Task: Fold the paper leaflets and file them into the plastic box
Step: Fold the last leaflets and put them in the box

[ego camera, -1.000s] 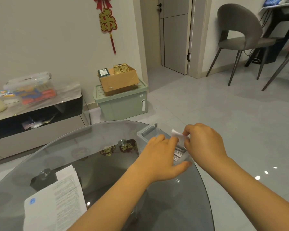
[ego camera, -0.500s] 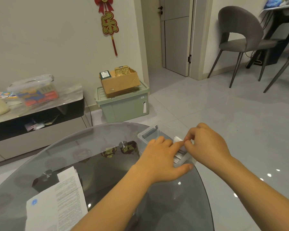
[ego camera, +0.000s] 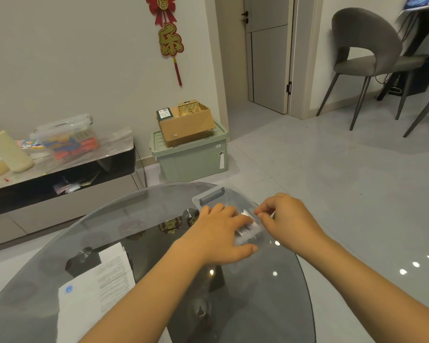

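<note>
Far left of the glass table, the unfolded leaflets lie in a loose stack near the rim, printed side up, well apart from the work. They look no different from a second ago, so we judge more folding remains.

Moving right, our left hand lies flat over the near side of the clear plastic box, fingers straight and pressed down on the folded leaflets inside. It has slid only a little toward the box's near corner since a second ago; the press itself holds.

Right again, the change is in our right hand. A second ago its fingers pinched the white top edge of a folded leaflet; now its fingertips sit curled just beside that edge, and we cannot tell whether they still pinch paper or have let go. The white edge sits lower in the box than before.

We read this as the leaflet nearly seated among the others. What remains of this step, in our judgement, is to release, lift both hands clear, and go back left for the next sheet.
</note>
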